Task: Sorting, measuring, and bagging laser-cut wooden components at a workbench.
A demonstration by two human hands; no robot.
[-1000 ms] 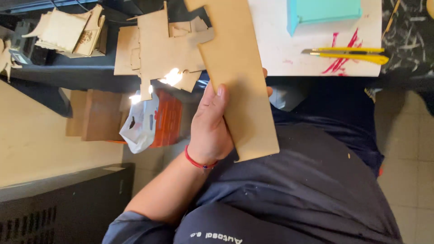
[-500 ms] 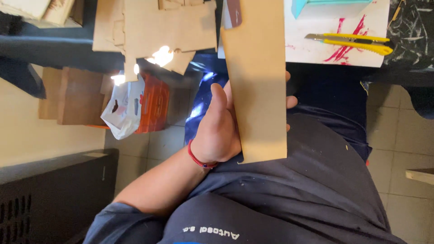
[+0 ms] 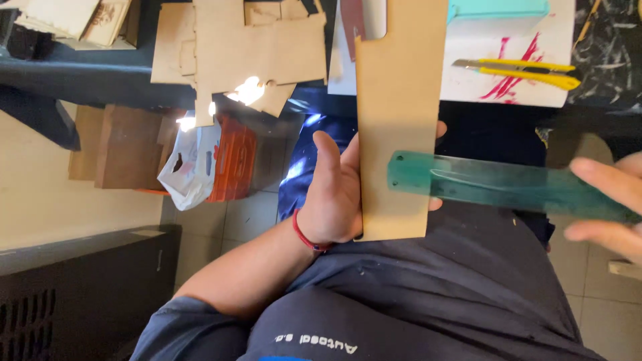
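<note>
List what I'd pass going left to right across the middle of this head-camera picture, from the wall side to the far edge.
White plastic bag → orange crate → left hand → tall cardboard strip it holds → green translucent ruler lying across the strip → right hand holding the ruler's far end.

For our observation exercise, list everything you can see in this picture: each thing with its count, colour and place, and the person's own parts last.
Cardboard strip: one, tan, upright over the lap, held at its lower left edge.
Ruler: one, see-through green, lying across the strip.
Utility knife: one, yellow, on the white sheet.
White sheet: one, red marks, table top right.
Box: one, turquoise, top edge.
Cardboard cutouts: several, tan, table top left.
Plastic bag: one, white, on the floor.
Crate: one, orange, beside the bag.
Left hand: grip on the strip.
Right hand: grip on the ruler's right end.
</note>
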